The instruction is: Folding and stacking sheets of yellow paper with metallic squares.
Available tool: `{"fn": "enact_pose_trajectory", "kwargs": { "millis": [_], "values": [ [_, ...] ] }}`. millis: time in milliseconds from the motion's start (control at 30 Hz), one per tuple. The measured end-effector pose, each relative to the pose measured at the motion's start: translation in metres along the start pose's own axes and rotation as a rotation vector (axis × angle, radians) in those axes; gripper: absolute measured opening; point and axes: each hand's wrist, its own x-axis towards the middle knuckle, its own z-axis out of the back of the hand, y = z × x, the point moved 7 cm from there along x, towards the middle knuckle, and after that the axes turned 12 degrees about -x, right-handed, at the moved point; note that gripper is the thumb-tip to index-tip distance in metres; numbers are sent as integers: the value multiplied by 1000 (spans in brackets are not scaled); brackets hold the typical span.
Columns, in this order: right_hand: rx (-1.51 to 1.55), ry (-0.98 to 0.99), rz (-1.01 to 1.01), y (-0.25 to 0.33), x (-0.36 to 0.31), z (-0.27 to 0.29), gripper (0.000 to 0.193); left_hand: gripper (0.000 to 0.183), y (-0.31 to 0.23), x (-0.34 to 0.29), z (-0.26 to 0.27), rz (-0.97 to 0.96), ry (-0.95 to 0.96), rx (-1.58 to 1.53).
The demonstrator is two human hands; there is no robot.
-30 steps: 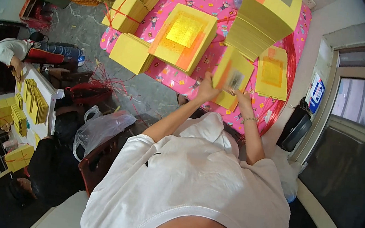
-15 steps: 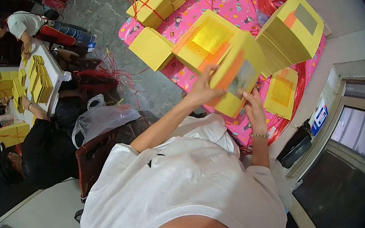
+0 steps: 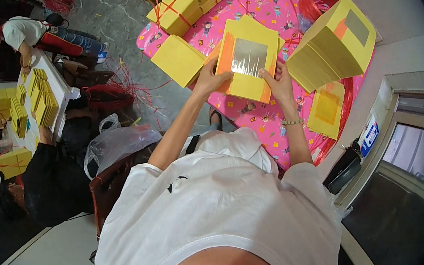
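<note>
Both my hands hold a stack of yellow joss paper (image 3: 250,88), with an orange band and a shiny silver square on its top sheet. My left hand (image 3: 212,79) grips its left edge, thumb on top. At the right edge my right hand (image 3: 281,84) closes on it the same way, a beaded bracelet on that wrist. Beneath and behind shows part of another yellow pile (image 3: 253,24), mostly covered. A tall fanned stack of yellow paper (image 3: 319,53) with a silver square on top stands to the right. Left of my left hand lies a plain yellow stack (image 3: 177,61).
Pink patterned cloth (image 3: 272,124) covers the table. Tied yellow bundles (image 3: 174,10) sit at its far left; a red plastic roll (image 3: 315,1) is at the far right. A thin yellow pile (image 3: 326,109) lies near the right edge. Two people work at a white table (image 3: 60,107).
The held stack has swung left and turned from a slant to nearly square, now over the pile whose gold foil showed before. Both hands moved left with it.
</note>
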Motion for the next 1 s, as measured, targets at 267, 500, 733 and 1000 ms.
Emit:
{"fn": "enact_pose_trajectory", "kwargs": {
  "millis": [267,500,733,1000],
  "values": [
    [-84,14,-71,4,-5,-2,64,64,-16,-7,0,82,39,673],
    [-392,-130,40,46,-30,22,63,51,-64,-34,-9,-565,-62,741],
    [-868,135,580,100,-73,14,56,42,-55,-49,-41,-662,457,922],
    [-906,122,666,93,-79,11,39,32,-42,-41,-42,-668,510,928]
  ]
}}
